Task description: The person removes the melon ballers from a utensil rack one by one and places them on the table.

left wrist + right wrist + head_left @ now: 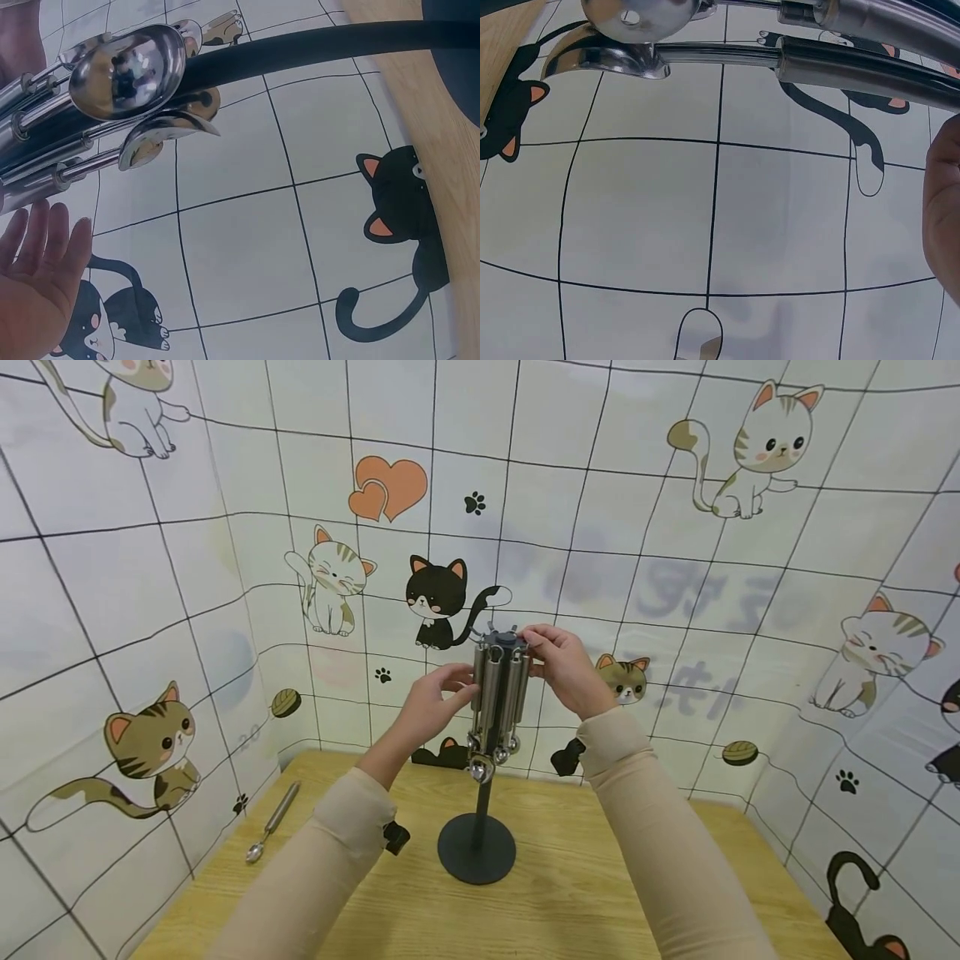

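A dark upright stand (pixel 477 852) carries several long-handled metal scoops (pixel 491 685) hanging in a ring from hooks at its top. My right hand (pixel 570 668) is at the upper right of the ring, thumb and fingers pinching the top of a scoop (pixel 855 71) beside the hooks. In the right wrist view only an edge of that hand shows, at the handle's end. My left hand (pixel 435 702) is at the ring's left side, fingertips right at the handles. Its fingers (pixel 56 236) look extended in the left wrist view, below shiny scoop bowls (pixel 127 71).
Another metal scoop (pixel 273 822) lies on the wooden table (pixel 360 893) at the left. White sheeting (pixel 600 568) with grid lines and cartoon cats rises behind the table and along both sides.
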`<state>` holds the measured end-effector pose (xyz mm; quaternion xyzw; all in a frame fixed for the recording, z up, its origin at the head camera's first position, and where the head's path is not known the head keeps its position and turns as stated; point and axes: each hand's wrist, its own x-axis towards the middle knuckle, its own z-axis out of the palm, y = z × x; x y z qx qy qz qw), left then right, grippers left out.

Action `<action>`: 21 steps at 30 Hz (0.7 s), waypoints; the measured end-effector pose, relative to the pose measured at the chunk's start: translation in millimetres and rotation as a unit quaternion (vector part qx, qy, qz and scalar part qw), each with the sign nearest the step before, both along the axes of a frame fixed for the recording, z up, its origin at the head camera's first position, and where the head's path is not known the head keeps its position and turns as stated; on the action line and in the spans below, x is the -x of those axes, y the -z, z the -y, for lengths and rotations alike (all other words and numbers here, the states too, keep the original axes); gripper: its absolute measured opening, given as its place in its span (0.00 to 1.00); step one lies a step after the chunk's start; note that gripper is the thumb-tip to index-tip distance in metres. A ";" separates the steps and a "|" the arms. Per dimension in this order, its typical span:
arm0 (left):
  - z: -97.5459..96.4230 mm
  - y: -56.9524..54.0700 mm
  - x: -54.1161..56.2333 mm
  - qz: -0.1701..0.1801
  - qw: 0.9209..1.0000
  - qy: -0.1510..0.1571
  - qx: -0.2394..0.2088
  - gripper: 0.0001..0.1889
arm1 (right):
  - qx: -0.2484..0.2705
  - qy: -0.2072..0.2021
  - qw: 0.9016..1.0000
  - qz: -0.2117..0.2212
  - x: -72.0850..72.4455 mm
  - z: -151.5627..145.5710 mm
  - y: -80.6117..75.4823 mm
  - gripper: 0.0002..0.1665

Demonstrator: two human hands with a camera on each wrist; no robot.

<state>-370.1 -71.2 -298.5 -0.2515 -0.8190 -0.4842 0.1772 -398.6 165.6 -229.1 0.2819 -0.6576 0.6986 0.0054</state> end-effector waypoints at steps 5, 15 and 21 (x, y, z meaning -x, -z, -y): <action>-5.7 -2.0 2.2 0.015 1.000 0.018 -0.020 0.21 | 0.006 -0.006 1.000 0.002 -0.4 -2.4 0.3 0.11; -8.5 -6.1 3.3 0.032 0.999 0.032 -0.023 0.23 | 0.010 -0.007 1.000 -0.005 -1.4 -4.4 3.1 0.11; -6.3 -6.8 3.4 0.017 0.999 0.009 -0.026 0.27 | 0.002 -0.005 1.000 -0.008 -2.2 -5.0 3.1 0.10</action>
